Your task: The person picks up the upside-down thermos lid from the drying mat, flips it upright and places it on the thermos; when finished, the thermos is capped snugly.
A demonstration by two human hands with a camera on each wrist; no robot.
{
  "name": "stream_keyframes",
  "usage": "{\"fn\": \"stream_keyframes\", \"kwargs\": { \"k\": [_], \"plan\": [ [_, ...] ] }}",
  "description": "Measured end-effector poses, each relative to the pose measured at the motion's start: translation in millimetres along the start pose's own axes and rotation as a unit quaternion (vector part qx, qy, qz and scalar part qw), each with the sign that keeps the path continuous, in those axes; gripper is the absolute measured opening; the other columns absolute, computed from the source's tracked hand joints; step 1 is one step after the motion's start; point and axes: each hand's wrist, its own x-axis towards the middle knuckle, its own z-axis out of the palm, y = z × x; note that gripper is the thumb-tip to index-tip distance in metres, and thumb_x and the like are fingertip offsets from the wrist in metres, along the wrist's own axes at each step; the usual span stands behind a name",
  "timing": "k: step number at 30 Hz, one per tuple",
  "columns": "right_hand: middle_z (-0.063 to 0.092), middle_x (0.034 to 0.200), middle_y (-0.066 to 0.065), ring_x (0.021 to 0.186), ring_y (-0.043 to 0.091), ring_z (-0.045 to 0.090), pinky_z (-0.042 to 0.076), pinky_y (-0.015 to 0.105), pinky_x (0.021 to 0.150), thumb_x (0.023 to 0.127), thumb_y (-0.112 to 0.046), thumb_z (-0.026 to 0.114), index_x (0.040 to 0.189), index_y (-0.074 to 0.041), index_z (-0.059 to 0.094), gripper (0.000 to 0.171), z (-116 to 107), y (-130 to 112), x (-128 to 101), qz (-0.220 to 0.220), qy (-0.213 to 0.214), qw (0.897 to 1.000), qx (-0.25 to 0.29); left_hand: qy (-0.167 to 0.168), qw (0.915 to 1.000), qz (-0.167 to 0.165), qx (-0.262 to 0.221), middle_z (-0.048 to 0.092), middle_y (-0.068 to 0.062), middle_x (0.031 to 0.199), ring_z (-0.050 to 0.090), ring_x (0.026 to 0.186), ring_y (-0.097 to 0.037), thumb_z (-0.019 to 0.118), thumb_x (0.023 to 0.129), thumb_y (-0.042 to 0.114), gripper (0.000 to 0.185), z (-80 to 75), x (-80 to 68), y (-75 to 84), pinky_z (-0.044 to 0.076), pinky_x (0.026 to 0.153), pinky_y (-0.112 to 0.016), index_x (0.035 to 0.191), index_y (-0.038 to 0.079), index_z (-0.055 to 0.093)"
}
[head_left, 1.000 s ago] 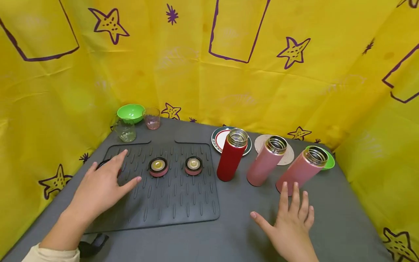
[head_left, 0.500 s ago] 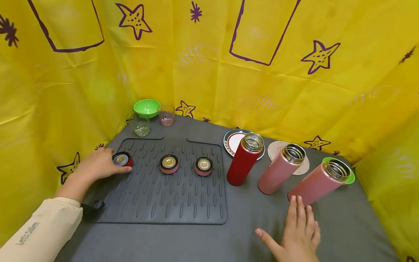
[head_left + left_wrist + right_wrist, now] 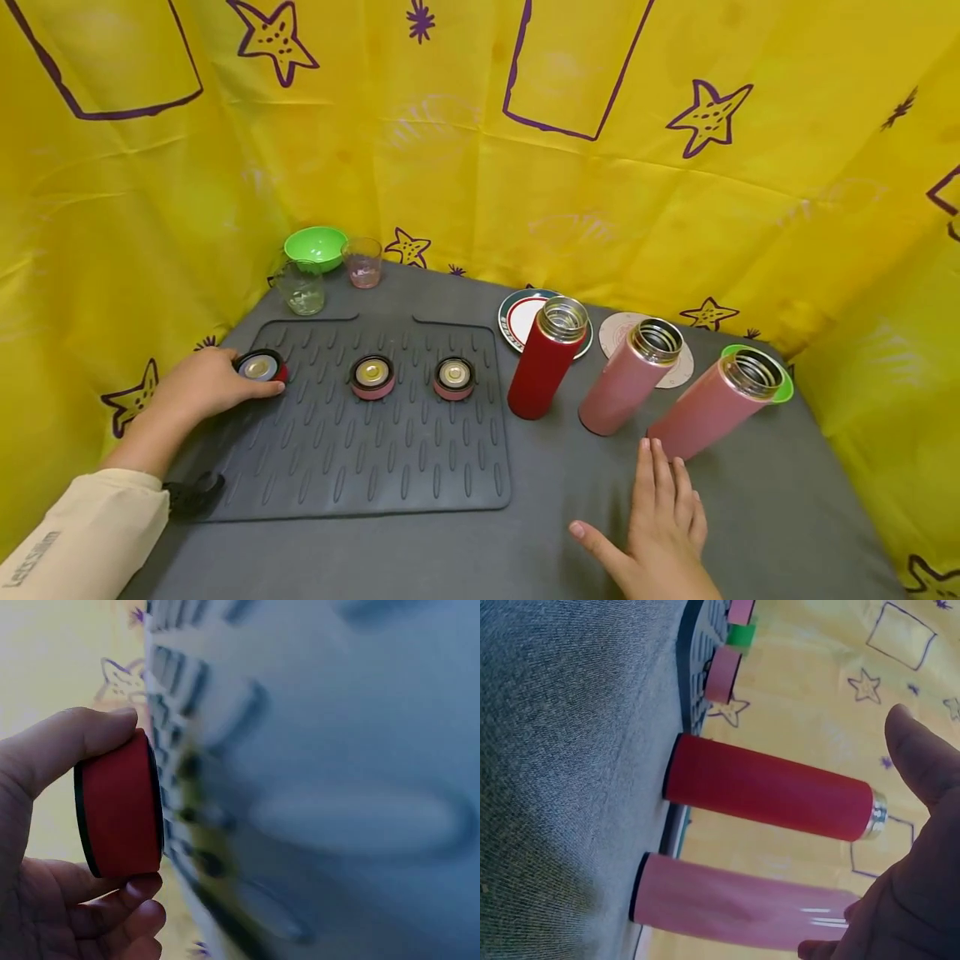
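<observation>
Left hand (image 3: 206, 382): thumb and fingers pinch the red bottle lid (image 3: 120, 810) by its sides.
Lid's place: left side of the ribbed drying mat (image 3: 405, 492), inside facing up; contact unclear.
Right hand (image 3: 660, 529): fingers straight, thumb spread, holding nothing, just beside the rightmost pink bottle (image 3: 708, 417).
Lid grip: probably best level, on the side wall, fingertips clear of the inside.

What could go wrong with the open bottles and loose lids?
The right hand is close to the rightmost pink cylindrical bottle; a nudge might topple it.
The left hand pinches the round red black-rimmed lid by its side, so it could slip.
The two round pink lids look alike; mix-ups are possible.
</observation>
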Motion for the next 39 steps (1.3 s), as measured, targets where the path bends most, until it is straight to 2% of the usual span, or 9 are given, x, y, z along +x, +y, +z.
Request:
{"fn": "stream_keyframes", "kwargs": {
  "k": [5,9,12,17,22,26,31,34,39],
  "plan": [
    [0.015,0.159,0.014,0.136,0.044,0.013,0.017,0.067,0.094,0.077,-0.056,0.076,0.158,-0.015,0.002,0.117,-8,-11,5,-0.024,-0.006,0.999,0.035,0.009,0.9995,0.03,-0.001,0.053,-0.041,0.117,0.054,0.095,-0.051,0.069,0.069,0.076,0.114,-8.0,-7.3,30.7,0.043,0.078,-0.064,0.125,-0.022,0.048],
    [0.038,0.151,0.004,0.13,0.031,0.03,0.023,0.055,0.093,0.082,-0.05,0.075,0.155,-0.02,0.029,0.092,-18,-26,13,-0.063,0.004,0.995,0.074,0.031,0.9957,0.087,-0.006,0.059,-0.032,0.111,0.058,0.089,-0.042,0.076,0.068,0.067,0.097,-13.0,-19.7,74.1,0.046,0.072,-0.057,0.12,-0.013,0.057],
    [0.05,0.14,-0.008,0.125,0.017,0.039,0.027,0.046,0.095,0.085,-0.043,0.075,0.146,-0.024,0.046,0.07,-22,-37,16,-0.097,0.008,0.988,0.116,0.05,0.9893,0.136,-0.012,0.06,-0.023,0.106,0.059,0.082,-0.035,0.082,0.067,0.053,0.079,-11.9,-38.3,111.6,0.049,0.068,-0.051,0.115,-0.006,0.062],
    [0.059,0.122,-0.019,0.108,0.007,0.055,0.046,0.034,0.088,0.09,-0.032,0.072,0.136,-0.032,0.054,0.05,-24,-57,25,-0.109,-0.041,0.964,0.24,0.07,0.9696,0.233,-0.028,0.058,-0.004,0.101,0.058,0.071,-0.018,0.085,0.061,0.044,0.065,-5.3,-69.7,176.3,0.05,0.062,-0.038,0.112,0.008,0.066],
    [0.066,0.112,-0.011,0.099,0.011,0.062,0.049,0.032,0.083,0.093,-0.032,0.067,0.132,-0.021,0.059,0.041,-19,-75,45,-0.065,-0.133,0.928,0.341,0.089,0.9327,0.349,-0.024,0.053,0.005,0.098,0.054,0.065,-0.008,0.084,0.059,0.045,0.063,5.3,-89.5,226.0,0.048,0.058,-0.029,0.111,0.014,0.065],
    [0.069,0.101,0.0,0.091,0.016,0.064,0.05,0.032,0.081,0.094,-0.035,0.066,0.124,-0.009,0.063,0.04,-10,-86,58,-0.002,-0.199,0.897,0.396,0.101,0.9104,0.401,-0.021,0.05,0.007,0.096,0.052,0.058,-0.006,0.083,0.059,0.042,0.058,13.5,-95.7,246.7,0.047,0.053,-0.025,0.108,0.016,0.065],
    [0.069,0.089,0.005,0.083,0.023,0.065,0.048,0.033,0.08,0.095,-0.032,0.065,0.11,-0.003,0.067,0.032,-3,-91,65,0.018,-0.23,0.864,0.448,0.088,0.9036,0.419,-0.009,0.05,0.006,0.097,0.054,0.062,-0.007,0.082,0.061,0.042,0.059,22.0,-98.9,258.7,0.049,0.057,-0.026,0.11,0.014,0.065],
    [0.069,0.087,0.005,0.08,0.023,0.064,0.048,0.032,0.077,0.095,-0.028,0.065,0.107,-0.002,0.067,0.029,-2,-90,66,0.022,-0.229,0.855,0.465,0.079,0.9036,0.421,0.0,0.051,0.005,0.1,0.054,0.065,-0.007,0.083,0.062,0.044,0.062,25.7,-99.7,262.6,0.05,0.06,-0.026,0.113,0.014,0.064],
    [0.069,0.086,0.006,0.079,0.02,0.063,0.049,0.032,0.075,0.094,-0.027,0.066,0.104,-0.001,0.067,0.028,-4,-88,64,0.034,-0.226,0.853,0.469,0.079,0.9014,0.426,0.004,0.05,0.006,0.101,0.054,0.065,-0.007,0.084,0.061,0.046,0.063,28.9,-99.3,265.7,0.05,0.06,-0.026,0.114,0.018,0.064]
  ]
}}
